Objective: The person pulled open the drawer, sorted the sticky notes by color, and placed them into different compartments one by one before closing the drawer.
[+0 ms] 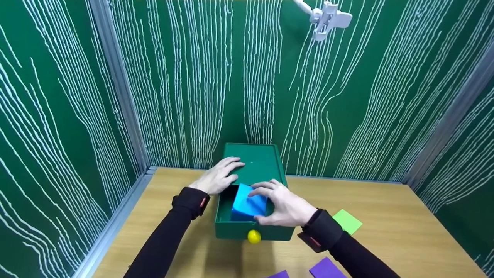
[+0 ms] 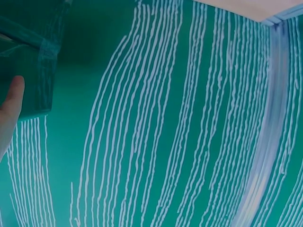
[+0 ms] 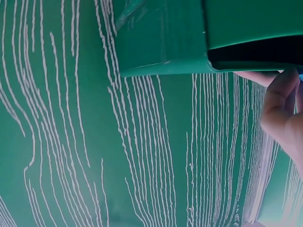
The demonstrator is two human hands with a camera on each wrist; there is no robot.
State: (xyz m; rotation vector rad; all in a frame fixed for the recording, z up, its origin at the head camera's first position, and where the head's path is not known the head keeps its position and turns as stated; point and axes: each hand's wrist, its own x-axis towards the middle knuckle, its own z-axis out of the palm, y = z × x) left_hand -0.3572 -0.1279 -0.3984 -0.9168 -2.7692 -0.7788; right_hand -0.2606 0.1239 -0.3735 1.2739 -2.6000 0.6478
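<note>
At the near edge of the table, right of centre: a purple square, with a second purple square to its left. Farther back on the right, flat on the wood: a lime square. Left of that, a green drawer, standing open, with a yellow knob on its near face. Inside the drawer, tilted: a blue block. Directly beyond, around the drawer's far end: a green box, just before the far wall, green with white wavy lines. Upright at the far left and right corners: a left post and a right post. High before the far wall, right of centre: a white clamp, well apart from the box.

Cut off at the near edge: both purple squares. Partly covered by the right wristband: the lime square. Lost in dark shadow: the drawer's far left inside. Hidden: the block's underside. In the left wrist view, only a fingertip at the left edge, beside the box.

With the right hand: pinching the blue block, fingers curved over its top, thumb at its near right corner. Hard to tell: any contact between thumb and drawer rim. With the left hand, farther off: resting on the box's left top edge, fingers stretched out and slightly spread, gripping nothing.
</note>
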